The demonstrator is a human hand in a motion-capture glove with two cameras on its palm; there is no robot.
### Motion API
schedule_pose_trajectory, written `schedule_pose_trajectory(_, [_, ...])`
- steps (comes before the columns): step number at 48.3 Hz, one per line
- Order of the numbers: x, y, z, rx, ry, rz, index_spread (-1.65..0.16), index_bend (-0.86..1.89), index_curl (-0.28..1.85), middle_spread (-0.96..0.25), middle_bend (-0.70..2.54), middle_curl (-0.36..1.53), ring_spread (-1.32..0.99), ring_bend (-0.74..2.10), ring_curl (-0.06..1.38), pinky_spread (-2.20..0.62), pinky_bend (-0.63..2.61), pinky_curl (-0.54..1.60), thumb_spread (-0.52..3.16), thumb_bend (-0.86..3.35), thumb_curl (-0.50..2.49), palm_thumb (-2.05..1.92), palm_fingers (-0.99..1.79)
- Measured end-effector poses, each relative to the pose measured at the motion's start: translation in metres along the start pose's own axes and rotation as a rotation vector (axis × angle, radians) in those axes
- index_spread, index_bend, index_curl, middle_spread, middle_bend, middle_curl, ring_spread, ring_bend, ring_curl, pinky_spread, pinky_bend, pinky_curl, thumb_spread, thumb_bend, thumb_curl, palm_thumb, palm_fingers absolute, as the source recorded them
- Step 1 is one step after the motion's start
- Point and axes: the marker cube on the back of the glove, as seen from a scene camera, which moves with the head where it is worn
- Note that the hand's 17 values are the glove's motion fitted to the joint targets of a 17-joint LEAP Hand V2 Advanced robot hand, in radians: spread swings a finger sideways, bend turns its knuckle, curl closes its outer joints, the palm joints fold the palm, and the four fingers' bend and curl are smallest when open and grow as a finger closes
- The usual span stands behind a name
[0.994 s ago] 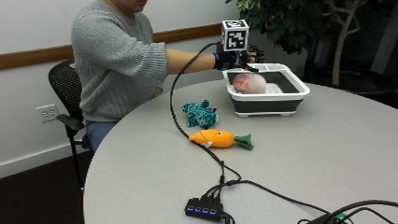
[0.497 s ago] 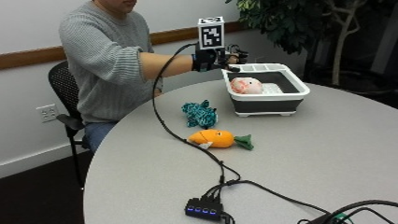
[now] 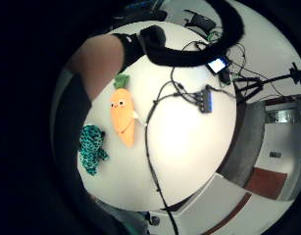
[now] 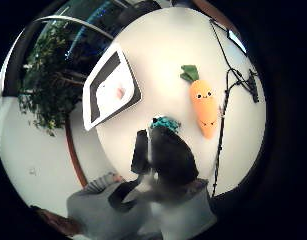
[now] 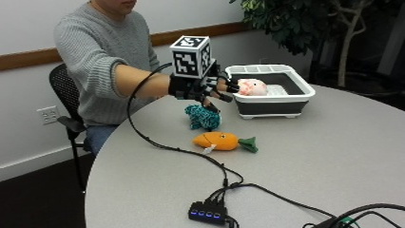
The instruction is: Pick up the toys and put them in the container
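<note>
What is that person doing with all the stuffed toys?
A person at a round table is tidying toys into a container. A pink toy already lies inside it. The gloved right hand holds nothing and hovers above the teal toy, which lies on the table between the person and the container. The carrot toy lies on the table too, beside a black cable. So one toy is put away and two are left.

Carrot toy (image 5: 217, 141) before teal toy (image 5: 202, 117); container (image 5: 276, 90) seemingly behind.
</note>
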Motion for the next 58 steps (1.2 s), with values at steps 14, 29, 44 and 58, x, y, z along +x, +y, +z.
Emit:
schedule_pose_trajectory(14, [0.010,-0.018,0.105,-0.164,0.028,0.026,-0.35,0.14,0.29,-0.14,0.13,0.23,-0.11,0.22,0.38,0.04,1.00,0.36,1.35,-0.02,0.29,-0.01,-0.11])
schedule_pose_trajectory(29, [0.016,-0.014,0.176,-0.068,0.036,0.079,-0.34,0.11,0.25,-0.11,0.08,0.18,-0.15,0.46,0.44,0.01,0.98,0.36,1.53,0.05,0.30,0.07,-0.13])
schedule_pose_trajectory(44, [0.010,-0.020,0.154,0.047,0.109,0.041,-0.37,0.12,0.22,-0.13,0.21,0.20,-0.35,0.91,0.53,-0.31,1.18,0.37,1.65,0.23,0.35,0.26,0.49])
schedule_pose_trajectory(58, [-0.014,-0.039,0.017,0.221,-0.063,0.011,-0.40,0.34,0.32,-0.18,0.47,0.33,-0.44,1.01,0.60,-0.42,1.02,0.40,1.36,0.28,0.59,0.52,1.01])
